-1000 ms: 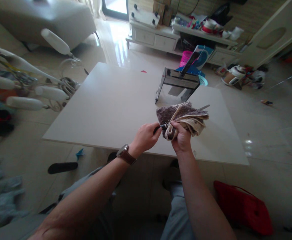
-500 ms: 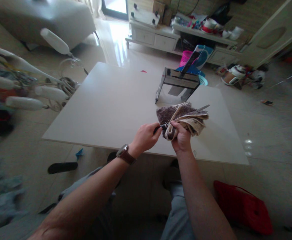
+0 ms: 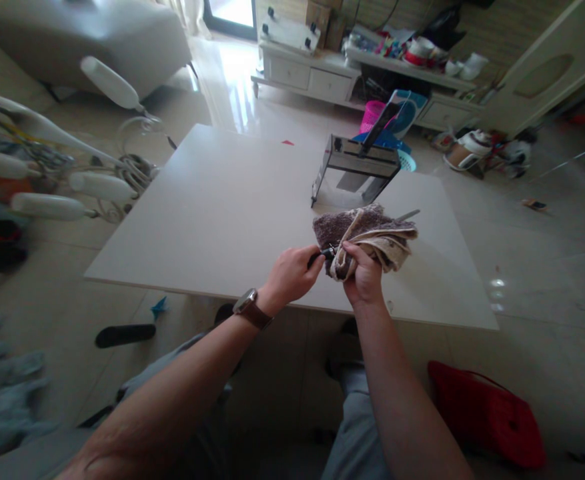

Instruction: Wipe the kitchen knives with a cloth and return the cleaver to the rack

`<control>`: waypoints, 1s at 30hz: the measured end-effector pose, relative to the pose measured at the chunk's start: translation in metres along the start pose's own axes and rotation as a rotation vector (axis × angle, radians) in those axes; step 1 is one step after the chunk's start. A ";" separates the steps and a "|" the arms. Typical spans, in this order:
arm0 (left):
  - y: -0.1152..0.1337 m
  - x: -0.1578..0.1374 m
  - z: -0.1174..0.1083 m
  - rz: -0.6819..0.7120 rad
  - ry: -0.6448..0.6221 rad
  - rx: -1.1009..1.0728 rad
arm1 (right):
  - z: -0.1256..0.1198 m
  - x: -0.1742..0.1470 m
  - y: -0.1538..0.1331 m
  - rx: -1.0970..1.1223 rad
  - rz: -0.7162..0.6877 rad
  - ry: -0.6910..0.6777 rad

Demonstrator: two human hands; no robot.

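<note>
At the centre of the frame, just above the near edge of the table [image 3: 222,213], I see one knife [image 3: 406,215] wrapped in one cloth [image 3: 372,233]. Only its dark handle end and a thin metal tip show, one at each side of the bundle. The right hand [image 3: 365,280] is closed around the cloth, squeezing it against the blade, which I judge keeps the fingers off the edge. The left hand [image 3: 289,275], with one watch [image 3: 252,309] on its wrist, is curled tight around the handle, steadying the knife so the cloth can grip it. Further up the table stands one metal rack [image 3: 355,163]. One red bag [image 3: 487,413] lies on the floor at lower right, and one dark slipper [image 3: 125,335] at lower left.
</note>
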State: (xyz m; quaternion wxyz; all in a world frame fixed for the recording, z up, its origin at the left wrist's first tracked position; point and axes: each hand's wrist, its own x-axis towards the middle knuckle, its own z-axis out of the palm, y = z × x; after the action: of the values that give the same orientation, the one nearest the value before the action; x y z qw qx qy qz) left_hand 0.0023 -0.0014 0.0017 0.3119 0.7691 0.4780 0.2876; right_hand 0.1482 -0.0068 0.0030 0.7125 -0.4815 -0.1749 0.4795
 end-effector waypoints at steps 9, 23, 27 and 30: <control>0.000 0.000 0.000 -0.002 0.001 0.009 | 0.002 -0.001 0.000 0.006 -0.006 0.010; 0.002 0.000 0.000 -0.002 -0.007 0.027 | 0.000 0.001 0.001 -0.030 -0.035 -0.008; 0.001 0.000 0.001 0.001 0.002 0.030 | 0.002 0.000 0.000 0.012 -0.015 0.008; 0.001 0.000 0.000 0.004 0.002 0.024 | 0.002 0.000 0.000 0.030 -0.006 0.017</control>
State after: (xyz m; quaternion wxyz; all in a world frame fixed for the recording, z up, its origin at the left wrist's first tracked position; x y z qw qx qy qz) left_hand 0.0030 -0.0017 0.0020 0.3016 0.7735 0.4801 0.2834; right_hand 0.1466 -0.0058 0.0036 0.7225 -0.4744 -0.1632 0.4758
